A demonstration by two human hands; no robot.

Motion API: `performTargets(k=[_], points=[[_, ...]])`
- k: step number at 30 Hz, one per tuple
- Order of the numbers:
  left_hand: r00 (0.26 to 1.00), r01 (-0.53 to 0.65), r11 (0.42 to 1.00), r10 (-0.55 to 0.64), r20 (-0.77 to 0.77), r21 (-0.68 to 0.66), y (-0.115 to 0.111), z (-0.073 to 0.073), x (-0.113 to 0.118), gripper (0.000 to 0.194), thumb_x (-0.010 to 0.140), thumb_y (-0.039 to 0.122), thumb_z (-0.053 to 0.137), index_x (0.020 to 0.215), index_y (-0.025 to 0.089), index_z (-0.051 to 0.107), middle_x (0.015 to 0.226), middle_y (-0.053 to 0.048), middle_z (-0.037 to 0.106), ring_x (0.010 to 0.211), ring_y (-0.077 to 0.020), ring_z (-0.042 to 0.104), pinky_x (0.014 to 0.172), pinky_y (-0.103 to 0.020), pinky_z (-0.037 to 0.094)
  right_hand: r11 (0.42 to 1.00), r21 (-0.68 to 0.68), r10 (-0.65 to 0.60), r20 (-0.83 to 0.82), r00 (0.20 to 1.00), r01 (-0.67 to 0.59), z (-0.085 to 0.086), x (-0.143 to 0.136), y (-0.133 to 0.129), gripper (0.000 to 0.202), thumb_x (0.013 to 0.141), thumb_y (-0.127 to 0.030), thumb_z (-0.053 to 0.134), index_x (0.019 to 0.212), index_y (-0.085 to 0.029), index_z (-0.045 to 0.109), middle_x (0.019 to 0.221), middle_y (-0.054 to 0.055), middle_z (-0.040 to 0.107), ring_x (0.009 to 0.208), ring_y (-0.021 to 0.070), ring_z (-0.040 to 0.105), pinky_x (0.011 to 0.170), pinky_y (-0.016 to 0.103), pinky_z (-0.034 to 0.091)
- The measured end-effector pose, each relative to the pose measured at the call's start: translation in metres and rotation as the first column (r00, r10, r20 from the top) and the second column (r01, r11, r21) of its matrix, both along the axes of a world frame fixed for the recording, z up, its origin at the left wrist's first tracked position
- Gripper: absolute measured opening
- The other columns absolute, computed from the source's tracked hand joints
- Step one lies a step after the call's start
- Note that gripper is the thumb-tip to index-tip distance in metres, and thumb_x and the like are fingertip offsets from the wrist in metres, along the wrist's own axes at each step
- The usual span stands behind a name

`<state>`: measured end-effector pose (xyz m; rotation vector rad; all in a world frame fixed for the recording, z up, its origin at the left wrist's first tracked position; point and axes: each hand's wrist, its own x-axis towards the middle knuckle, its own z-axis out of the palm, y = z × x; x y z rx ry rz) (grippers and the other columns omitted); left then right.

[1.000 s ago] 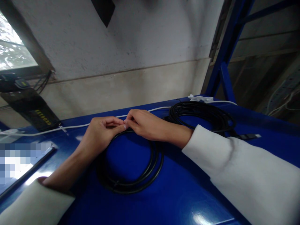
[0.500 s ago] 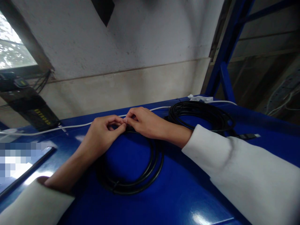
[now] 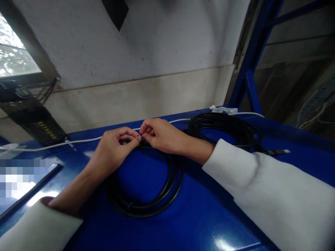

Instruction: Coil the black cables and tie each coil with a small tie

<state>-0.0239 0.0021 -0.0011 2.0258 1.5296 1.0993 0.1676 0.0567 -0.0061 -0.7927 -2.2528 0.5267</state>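
A coil of black cable (image 3: 146, 212) lies on the blue table (image 3: 199, 209), with a small tie (image 3: 129, 206) round its near side. At the coil's far side, my left hand (image 3: 113, 144) is closed in a pinch, thumb against forefinger. My right hand (image 3: 163, 136) pinches right beside it, the fingertips nearly touching. Small dark ends of a thin black tie (image 3: 142, 137) show between the fingertips; most of it is hidden by my fingers.
A second black cable coil (image 3: 222, 120) lies to the right, its plug end (image 3: 277, 152) pointing right. A white cable (image 3: 86, 140) runs along the table's back by the wall (image 3: 146, 97). A black box with yellow lettering (image 3: 44, 123) stands at the left.
My fingertips have shifted slightly at the coil's far side, and dark tie ends now show between them. Both coils stay in place.
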Motion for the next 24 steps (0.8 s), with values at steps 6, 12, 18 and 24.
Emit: performTargets(k=[6, 12, 18, 24], points=[[0.998, 0.020, 0.999, -0.019, 0.063, -0.024, 0.001, -0.003, -0.003, 0.020, 0.086, 0.040, 0.076, 0.088, 0.021, 0.077, 0.093, -0.006, 0.083, 0.087, -0.0263, 0.078, 0.080, -0.036, 0.055, 0.996, 0.092, -0.021, 0.056, 0.998, 0.016, -0.001, 0.001, 0.001, 0.019, 0.085, -0.007, 0.062, 0.101, -0.014, 0.071, 0.090, 0.005, 0.077, 0.079, 0.0149, 0.068, 0.072, 0.024, 0.045], [0.997, 0.007, 1.000, -0.004, 0.081, -0.028, -0.001, -0.002, -0.001, 0.021, 0.084, 0.042, 0.078, 0.085, 0.021, 0.078, 0.089, -0.006, 0.082, 0.088, -0.0265, 0.076, 0.080, -0.035, 0.055, 0.998, 0.067, -0.010, 0.034, 0.999, 0.008, -0.001, 0.003, 0.002, 0.017, 0.082, -0.009, 0.063, 0.096, -0.014, 0.072, 0.083, 0.003, 0.076, 0.073, 0.0138, 0.067, 0.065, 0.024, 0.043], [0.991, -0.008, 0.998, 0.016, 0.136, -0.059, 0.000, -0.001, 0.001, 0.023, 0.079, 0.042, 0.079, 0.084, 0.020, 0.077, 0.087, -0.007, 0.082, 0.084, -0.0257, 0.075, 0.078, -0.034, 0.055, 0.999, 0.046, -0.017, -0.023, 1.000, 0.018, 0.005, 0.002, -0.004, 0.009, 0.079, -0.015, 0.068, 0.088, -0.016, 0.071, 0.080, 0.001, 0.075, 0.070, 0.0134, 0.066, 0.062, 0.024, 0.044], [0.991, -0.021, 0.995, 0.034, 0.132, -0.100, 0.003, -0.001, 0.001, 0.023, 0.077, 0.039, 0.076, 0.088, 0.019, 0.076, 0.083, -0.007, 0.081, 0.078, -0.0253, 0.074, 0.070, -0.032, 0.052, 0.990, 0.119, 0.077, -0.038, 0.996, -0.072, 0.009, 0.000, -0.011, 0.013, 0.076, -0.010, 0.069, 0.088, -0.016, 0.071, 0.081, 0.001, 0.074, 0.074, 0.0138, 0.067, 0.067, 0.024, 0.046]])
